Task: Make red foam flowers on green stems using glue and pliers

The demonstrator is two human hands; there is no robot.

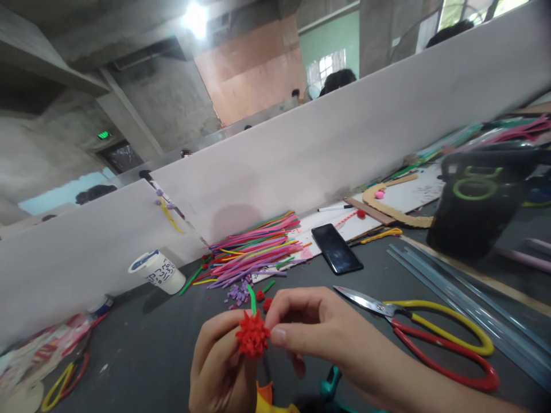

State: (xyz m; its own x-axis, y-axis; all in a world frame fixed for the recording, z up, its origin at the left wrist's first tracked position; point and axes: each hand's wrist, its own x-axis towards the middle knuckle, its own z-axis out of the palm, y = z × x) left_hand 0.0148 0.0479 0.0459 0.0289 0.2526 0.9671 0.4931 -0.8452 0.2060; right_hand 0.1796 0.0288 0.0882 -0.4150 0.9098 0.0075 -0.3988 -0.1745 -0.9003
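My left hand (pixel 226 361) is closed around a spiky red pom-pom-like ball (pixel 253 335), with a short green stem (pixel 252 298) sticking up behind it. From the right, my right hand (pixel 312 327) reaches in, its thumb and forefinger bent together at the ball's right side. Whether those fingertips pinch one of the red spikes is too small to tell. Smaller red pieces (pixel 260 295) and chopped purple bits (pixel 240 293) lie on the dark table just beyond. Below the hands, a yellow and orange object (pixel 267 396) is partly hidden.
Large scissors (pixel 413 321) with yellow and red handles lie at right, beside clear strips (pixel 469 304). A phone (pixel 337 248), bundled coloured stems (pixel 258 246), a paper cup (pixel 157 272) and a black container (pixel 477 201) stand or lie along the white partition (pixel 275 172). More scissors (pixel 64 381) lie at left.
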